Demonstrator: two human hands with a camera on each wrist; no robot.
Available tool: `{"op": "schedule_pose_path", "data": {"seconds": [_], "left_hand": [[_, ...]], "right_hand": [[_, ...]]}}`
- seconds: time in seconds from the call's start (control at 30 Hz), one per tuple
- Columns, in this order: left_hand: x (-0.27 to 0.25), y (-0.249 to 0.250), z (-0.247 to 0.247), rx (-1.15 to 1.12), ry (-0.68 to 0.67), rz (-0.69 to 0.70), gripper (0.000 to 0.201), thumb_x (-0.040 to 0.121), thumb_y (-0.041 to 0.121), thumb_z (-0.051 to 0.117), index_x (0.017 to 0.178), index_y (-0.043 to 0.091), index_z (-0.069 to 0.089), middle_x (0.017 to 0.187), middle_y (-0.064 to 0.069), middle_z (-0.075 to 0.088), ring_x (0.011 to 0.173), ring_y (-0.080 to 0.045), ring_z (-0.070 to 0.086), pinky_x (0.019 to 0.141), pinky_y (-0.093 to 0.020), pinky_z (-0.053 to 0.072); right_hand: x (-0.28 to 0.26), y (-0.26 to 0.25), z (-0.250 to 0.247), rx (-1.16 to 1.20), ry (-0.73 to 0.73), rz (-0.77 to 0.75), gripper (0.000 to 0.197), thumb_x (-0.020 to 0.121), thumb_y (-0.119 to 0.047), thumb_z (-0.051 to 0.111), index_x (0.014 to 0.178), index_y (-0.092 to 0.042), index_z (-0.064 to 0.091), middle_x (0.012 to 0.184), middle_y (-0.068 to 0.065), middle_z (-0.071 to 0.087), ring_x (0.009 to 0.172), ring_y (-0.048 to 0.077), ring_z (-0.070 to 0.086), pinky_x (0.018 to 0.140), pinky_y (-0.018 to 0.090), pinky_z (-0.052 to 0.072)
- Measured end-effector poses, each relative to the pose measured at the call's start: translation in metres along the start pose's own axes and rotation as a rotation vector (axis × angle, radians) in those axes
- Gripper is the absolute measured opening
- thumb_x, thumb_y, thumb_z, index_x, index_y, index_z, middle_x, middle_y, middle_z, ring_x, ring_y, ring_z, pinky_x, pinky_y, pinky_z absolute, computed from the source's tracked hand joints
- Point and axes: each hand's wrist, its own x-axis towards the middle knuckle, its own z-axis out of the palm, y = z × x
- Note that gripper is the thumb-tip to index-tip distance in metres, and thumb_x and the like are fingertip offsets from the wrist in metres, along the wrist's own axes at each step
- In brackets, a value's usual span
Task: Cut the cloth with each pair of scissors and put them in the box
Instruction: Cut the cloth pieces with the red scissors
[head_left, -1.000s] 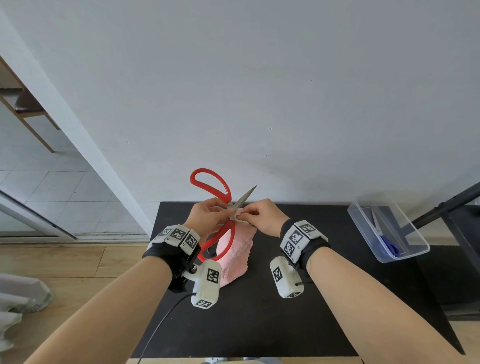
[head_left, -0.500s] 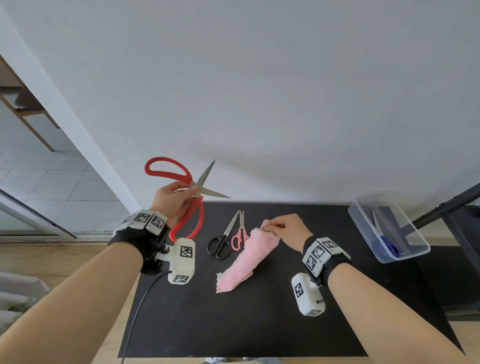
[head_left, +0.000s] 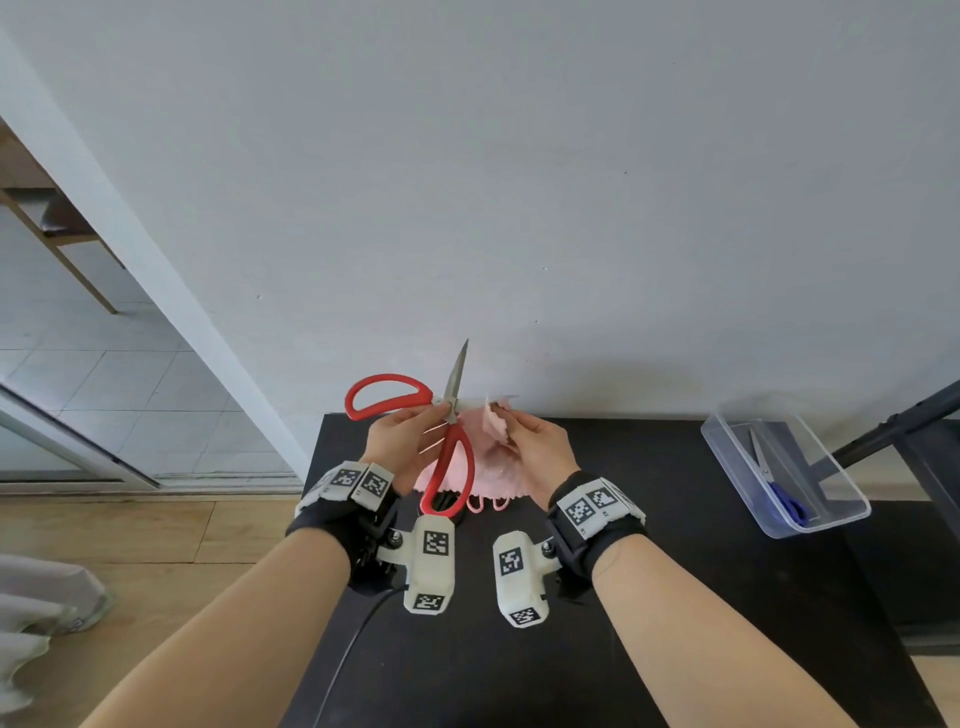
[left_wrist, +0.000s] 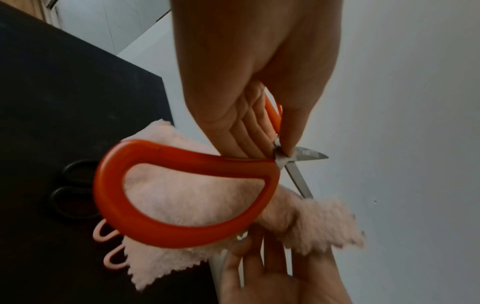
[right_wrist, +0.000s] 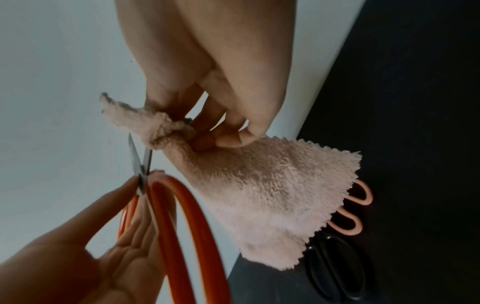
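Behind cloth (head_left: 488, 467): scissors (left_wrist: 75, 195) (probably two pairs)

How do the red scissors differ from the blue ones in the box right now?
The red scissors are held up in the left hand, blades open at the pink cloth; the blue scissors lie shut in the clear box. The red pair looks bigger. Both have metal blades.
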Motion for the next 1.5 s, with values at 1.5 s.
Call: {"op": "schedule_pose_path", "data": {"seconds": [1.5], "left_hand": [[-0.007, -0.009, 0.019, 0.297, -0.042, 0.158, 0.015, 0.082, 0.006, 0.069, 0.095, -0.001, 0.066, 0.089, -0.017, 0.072, 0.079, -0.026, 0.070, 0.076, -0.036, 0.058]], "right_hand": [[0.005, -0.015, -0.043, -0.037, 0.004, -0.061, 0.026, 0.089, 0.003, 0.056, 0.104, 0.025, 0.055, 0.079, 0.005, 0.058, 0.078, 0.008, 0.058, 0.082, 0.018, 0.050]]}}
